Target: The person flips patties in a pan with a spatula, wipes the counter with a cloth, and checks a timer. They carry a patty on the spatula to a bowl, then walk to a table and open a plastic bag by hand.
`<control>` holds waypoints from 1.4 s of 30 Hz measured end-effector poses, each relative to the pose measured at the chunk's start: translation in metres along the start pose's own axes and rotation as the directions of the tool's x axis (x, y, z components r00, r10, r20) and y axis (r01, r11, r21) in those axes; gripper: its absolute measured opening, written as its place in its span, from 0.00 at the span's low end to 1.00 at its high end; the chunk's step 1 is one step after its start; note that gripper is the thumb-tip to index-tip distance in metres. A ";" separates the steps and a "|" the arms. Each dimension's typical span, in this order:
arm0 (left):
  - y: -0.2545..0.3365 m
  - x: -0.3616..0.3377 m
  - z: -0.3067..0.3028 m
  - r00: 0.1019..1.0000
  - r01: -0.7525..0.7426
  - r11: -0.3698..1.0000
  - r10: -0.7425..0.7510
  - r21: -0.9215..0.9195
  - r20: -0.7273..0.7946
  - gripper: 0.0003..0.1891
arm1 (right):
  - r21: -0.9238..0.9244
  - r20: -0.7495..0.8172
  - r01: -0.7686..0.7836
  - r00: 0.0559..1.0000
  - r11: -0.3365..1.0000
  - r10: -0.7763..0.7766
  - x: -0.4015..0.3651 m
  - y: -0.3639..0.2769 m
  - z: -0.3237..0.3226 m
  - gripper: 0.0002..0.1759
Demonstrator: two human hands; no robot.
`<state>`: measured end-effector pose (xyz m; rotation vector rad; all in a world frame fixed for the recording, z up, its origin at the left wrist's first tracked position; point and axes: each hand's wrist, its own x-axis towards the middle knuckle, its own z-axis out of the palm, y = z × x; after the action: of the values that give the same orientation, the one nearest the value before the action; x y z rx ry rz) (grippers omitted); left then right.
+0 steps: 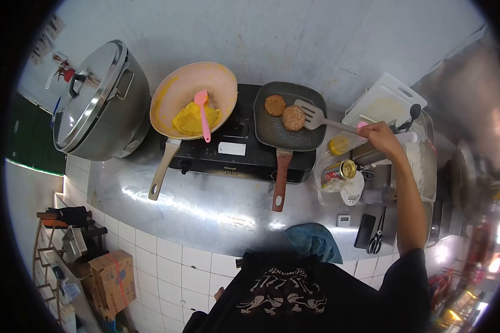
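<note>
My right hand [379,136] grips the handle of a grey slotted spatula [312,115], whose blade rests in a dark square grill pan [286,136] next to two brown patties [285,111]. The pan sits on a black two-burner stove [233,152]. On the left burner stands a pink pan [178,89] with yellow scrambled egg [190,119] and a pink spatula [203,114] lying in it. My left hand is out of sight.
A large lidded steel pot [100,102] stands at the left. On the steel counter [205,205] lie a blue cloth [314,240], scissors [379,233], a black phone [365,230], a can [341,171], a small scale and a white cutting board [384,102].
</note>
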<state>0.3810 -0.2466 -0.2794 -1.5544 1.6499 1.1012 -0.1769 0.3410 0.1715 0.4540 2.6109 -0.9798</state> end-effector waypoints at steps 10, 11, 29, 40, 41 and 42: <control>0.003 0.004 0.007 1.000 -0.006 1.000 0.006 0.023 0.018 0.29 | -0.299 -0.258 0.130 0.943 0.945 -0.211 -0.055 -0.054 -0.016 0.19; 0.001 0.003 0.007 1.000 -0.005 1.000 0.005 0.021 0.020 0.29 | -0.300 -0.265 0.171 0.930 0.939 -0.254 -0.060 -0.055 -0.016 0.19; -0.009 -0.007 0.005 0.997 -0.029 0.998 0.025 0.063 0.071 0.31 | -0.525 -0.328 0.260 0.817 0.810 -0.474 -0.082 -0.043 0.059 0.11; 0.181 -0.157 -0.047 0.873 -0.456 0.581 0.143 0.674 0.466 0.32 | -0.547 -0.209 0.087 0.949 0.833 -0.236 -0.043 -0.059 0.005 0.16; 0.225 -0.196 -0.049 0.840 -0.528 0.539 0.218 0.656 0.497 0.32 | -0.536 -0.179 0.105 0.955 0.838 -0.235 -0.038 -0.061 0.005 0.17; 0.269 -0.240 -0.049 0.800 -0.595 0.518 0.307 0.615 0.516 0.32 | -0.524 -0.147 0.127 0.960 0.842 -0.236 -0.032 -0.063 0.006 0.17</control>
<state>0.1502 -0.1845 -0.0052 -0.3326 1.9475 0.6765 -0.1721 0.2862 0.2155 0.1760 2.9953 -0.2541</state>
